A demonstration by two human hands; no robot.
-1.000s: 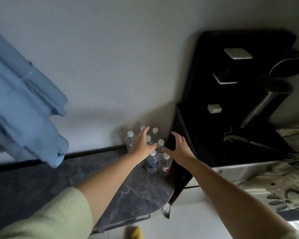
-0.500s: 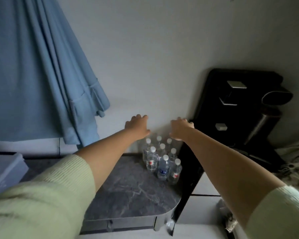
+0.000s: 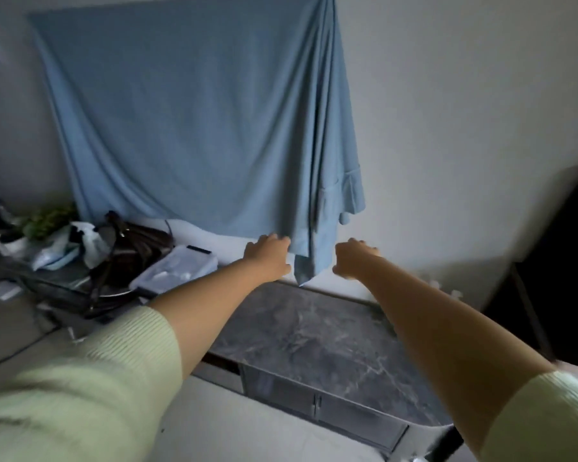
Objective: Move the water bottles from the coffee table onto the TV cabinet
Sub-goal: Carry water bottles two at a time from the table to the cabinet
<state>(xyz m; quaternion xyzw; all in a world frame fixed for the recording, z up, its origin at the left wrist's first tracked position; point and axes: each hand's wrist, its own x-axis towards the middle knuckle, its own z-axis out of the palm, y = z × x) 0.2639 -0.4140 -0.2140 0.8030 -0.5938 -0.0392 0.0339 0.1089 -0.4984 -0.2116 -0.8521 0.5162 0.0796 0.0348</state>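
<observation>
Spanning the wall, blue cloth (image 3: 194, 128), grey marbled cabinet (image 3: 314, 338) beneath

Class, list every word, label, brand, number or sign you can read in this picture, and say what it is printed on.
None can be read.
The water bottles behind the right forearm are a blur; any labels are hidden.
The clear plastic box and the brown bag on the TV cabinet show no legible print.
The blue cloth is plain.
</observation>
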